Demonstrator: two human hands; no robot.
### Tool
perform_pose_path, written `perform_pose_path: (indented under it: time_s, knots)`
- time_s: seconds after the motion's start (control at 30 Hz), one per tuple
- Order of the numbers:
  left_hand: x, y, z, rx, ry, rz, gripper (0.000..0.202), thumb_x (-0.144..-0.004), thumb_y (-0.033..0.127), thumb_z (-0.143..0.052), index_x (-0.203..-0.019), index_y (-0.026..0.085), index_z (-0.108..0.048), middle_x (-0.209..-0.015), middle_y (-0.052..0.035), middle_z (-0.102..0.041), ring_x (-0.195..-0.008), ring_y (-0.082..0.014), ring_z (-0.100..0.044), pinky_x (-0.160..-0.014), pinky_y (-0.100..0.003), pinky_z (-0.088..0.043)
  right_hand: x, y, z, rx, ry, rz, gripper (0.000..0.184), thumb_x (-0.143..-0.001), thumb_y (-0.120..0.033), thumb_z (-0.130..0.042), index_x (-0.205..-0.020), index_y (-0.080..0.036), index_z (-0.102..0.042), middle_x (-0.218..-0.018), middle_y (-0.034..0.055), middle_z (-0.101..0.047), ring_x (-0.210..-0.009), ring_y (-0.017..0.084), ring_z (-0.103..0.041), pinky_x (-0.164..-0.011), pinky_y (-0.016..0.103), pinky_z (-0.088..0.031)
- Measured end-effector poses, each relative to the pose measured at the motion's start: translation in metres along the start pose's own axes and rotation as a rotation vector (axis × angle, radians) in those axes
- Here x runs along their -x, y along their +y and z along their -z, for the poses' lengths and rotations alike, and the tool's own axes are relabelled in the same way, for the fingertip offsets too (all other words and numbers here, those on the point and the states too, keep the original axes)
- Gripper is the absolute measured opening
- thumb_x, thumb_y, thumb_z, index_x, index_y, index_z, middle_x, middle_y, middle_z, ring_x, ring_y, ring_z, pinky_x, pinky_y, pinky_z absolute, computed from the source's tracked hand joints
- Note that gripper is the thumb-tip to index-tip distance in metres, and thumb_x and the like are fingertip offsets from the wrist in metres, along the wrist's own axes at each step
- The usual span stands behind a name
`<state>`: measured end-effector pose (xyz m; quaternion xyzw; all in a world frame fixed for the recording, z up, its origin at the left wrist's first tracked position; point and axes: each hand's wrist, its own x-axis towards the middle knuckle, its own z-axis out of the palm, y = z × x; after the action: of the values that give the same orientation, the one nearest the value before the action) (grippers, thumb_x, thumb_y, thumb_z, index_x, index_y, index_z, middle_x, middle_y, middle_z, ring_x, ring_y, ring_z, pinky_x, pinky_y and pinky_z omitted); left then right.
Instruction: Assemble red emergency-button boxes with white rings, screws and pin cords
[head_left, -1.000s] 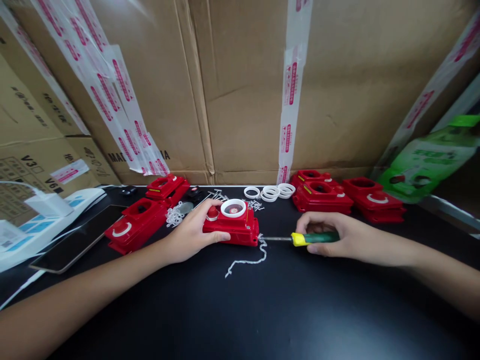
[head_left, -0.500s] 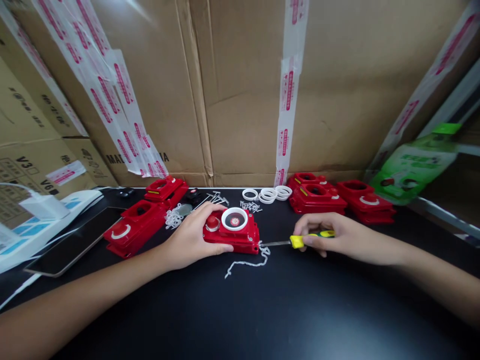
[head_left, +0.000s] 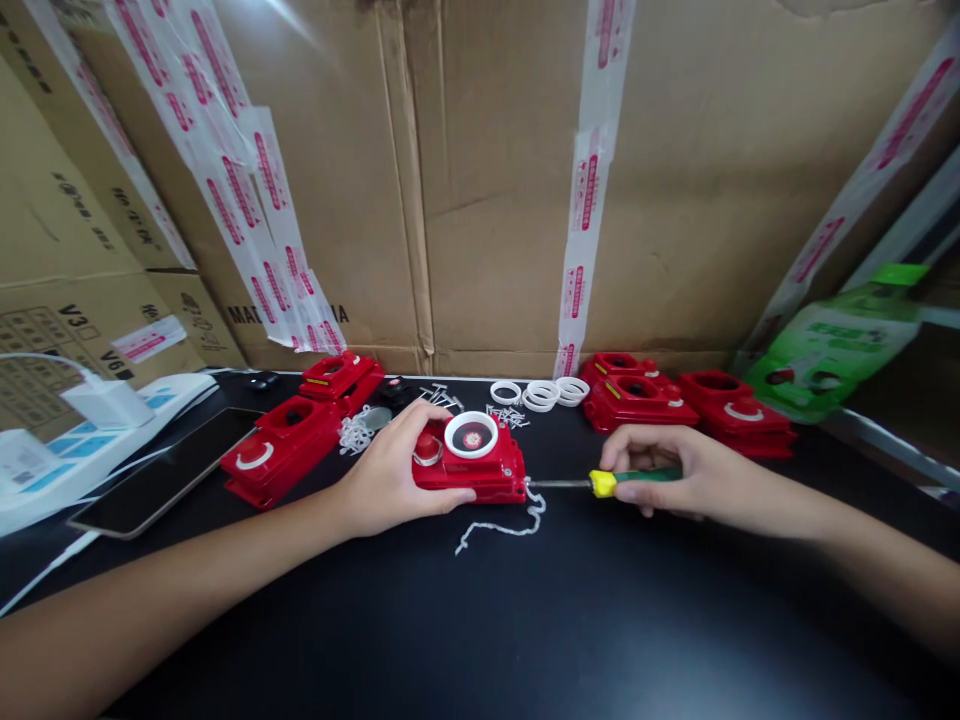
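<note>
My left hand (head_left: 397, 468) grips a red plastic box (head_left: 480, 486) by its left end, thumb along the front side and fingers behind. On the box's top sit a white ring (head_left: 471, 453) around a dark disc and a round red knob (head_left: 428, 447). A screwdriver (head_left: 604, 484) with a yellow and green handle is held in my right hand (head_left: 651, 475). Its shaft lies level, with the tip at the box's right end. From that same corner a thin white cord (head_left: 501, 528) trails onto the black table.
More red housings (head_left: 282, 450) stand at the left, others (head_left: 637, 398) at the right. White rings (head_left: 541, 394), small screws (head_left: 507, 416) and coiled cords (head_left: 355, 432) lie behind the box. A phone (head_left: 169, 470), a power strip (head_left: 169, 400) and a green bottle (head_left: 836, 345) flank them.
The whole view has shifted a little. The screwdriver's handle has turned in my right hand, showing more green now. My left hand keeps its grip on the box.
</note>
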<state>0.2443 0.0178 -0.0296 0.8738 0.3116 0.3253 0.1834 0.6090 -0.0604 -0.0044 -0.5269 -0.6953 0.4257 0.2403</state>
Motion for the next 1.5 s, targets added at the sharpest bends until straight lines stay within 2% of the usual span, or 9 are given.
perform_pose_path:
  time_s: [0.37,0.5,0.63,0.73,0.83,1.0,1.1,1.3,1.5]
  knots:
    - [0.0,-0.001,0.0,0.016,0.003,-0.065,0.066,-0.075,0.043,-0.093,-0.125,0.024,-0.053,-0.123,-0.0075,-0.063,-0.111,-0.0292,-0.066,-0.098,-0.043,-0.055,0.002,-0.001,-0.002,0.053,0.014,0.029,0.038,-0.094,-0.058,-0.072,-0.101,-0.021,-0.073,-0.091,0.0045,-0.072,-0.068,0.015,-0.063,-0.062,0.029,-0.053]
    - [0.0,-0.002,0.0,0.017,-0.004,-0.079,0.066,-0.076,0.043,-0.093,-0.126,0.025,-0.054,-0.124,-0.0069,-0.062,-0.113,-0.0288,-0.066,-0.099,-0.042,-0.054,-0.001,0.004,0.0,0.108,0.038,0.088,0.042,-0.075,-0.051,-0.092,-0.098,-0.022,-0.073,-0.101,0.0047,-0.074,-0.089,0.022,-0.069,-0.081,0.035,-0.057]
    - [0.001,-0.001,0.0,0.007,0.006,-0.077,0.069,-0.077,0.043,-0.093,-0.128,0.024,-0.051,-0.125,-0.0076,-0.062,-0.114,-0.0295,-0.065,-0.1,-0.043,-0.054,-0.001,0.003,0.001,0.112,0.079,0.097,0.039,-0.076,-0.046,-0.092,-0.099,-0.021,-0.072,-0.105,0.0063,-0.076,-0.097,0.024,-0.071,-0.09,0.038,-0.057]
    - [0.002,-0.002,0.0,0.001,0.01,-0.087,0.07,-0.077,0.044,-0.094,-0.129,0.025,-0.051,-0.125,-0.0074,-0.061,-0.114,-0.029,-0.064,-0.101,-0.043,-0.054,0.0,-0.001,0.001,0.091,0.097,0.07,0.044,-0.078,-0.05,-0.089,-0.106,-0.022,-0.072,-0.098,0.0068,-0.077,-0.087,0.022,-0.072,-0.075,0.033,-0.059]
    - [0.002,-0.002,0.001,0.0,0.014,-0.092,0.071,-0.076,0.043,-0.094,-0.129,0.025,-0.051,-0.126,-0.0075,-0.061,-0.114,-0.0289,-0.064,-0.101,-0.042,-0.054,0.003,-0.004,0.0,0.037,0.08,0.021,0.044,-0.082,-0.053,-0.086,-0.109,-0.022,-0.07,-0.087,0.0045,-0.075,-0.07,0.018,-0.07,-0.057,0.028,-0.052]
    - [0.002,-0.002,0.001,-0.016,0.023,-0.082,0.069,-0.077,0.045,-0.092,-0.129,0.024,-0.051,-0.126,-0.0079,-0.061,-0.114,-0.0289,-0.065,-0.101,-0.042,-0.055,0.005,-0.006,-0.003,-0.003,0.038,-0.001,0.041,-0.09,-0.057,-0.079,-0.109,-0.021,-0.068,-0.087,0.0035,-0.075,-0.062,0.014,-0.067,-0.054,0.025,-0.047]
    - [0.002,-0.001,0.001,-0.016,0.034,-0.077,0.069,-0.078,0.045,-0.092,-0.129,0.024,-0.052,-0.125,-0.0079,-0.061,-0.114,-0.0289,-0.065,-0.101,-0.042,-0.056,0.005,-0.007,-0.005,0.016,0.038,0.007,0.039,-0.094,-0.057,-0.075,-0.106,-0.02,-0.071,-0.087,0.0046,-0.075,-0.061,0.013,-0.065,-0.059,0.028,-0.052]
    - [0.001,-0.003,0.0,-0.011,0.047,-0.081,0.07,-0.078,0.044,-0.093,-0.13,0.025,-0.052,-0.127,-0.0083,-0.061,-0.115,-0.0294,-0.065,-0.1,-0.044,-0.057,0.004,-0.004,-0.005,0.112,0.087,0.163,0.036,-0.078,-0.045,-0.092,-0.097,-0.022,-0.071,-0.102,0.0057,-0.076,-0.094,0.023,-0.074,-0.087,0.035,-0.062]
    - [0.001,-0.005,0.0,0.024,0.038,-0.147,0.072,-0.076,0.044,-0.095,-0.13,0.024,-0.052,-0.125,-0.0085,-0.062,-0.113,-0.0289,-0.065,-0.1,-0.044,-0.056,0.003,0.002,-0.002,0.098,0.143,0.182,0.036,-0.077,-0.043,-0.093,-0.099,-0.023,-0.073,-0.105,0.0083,-0.078,-0.095,0.026,-0.076,-0.091,0.039,-0.063]
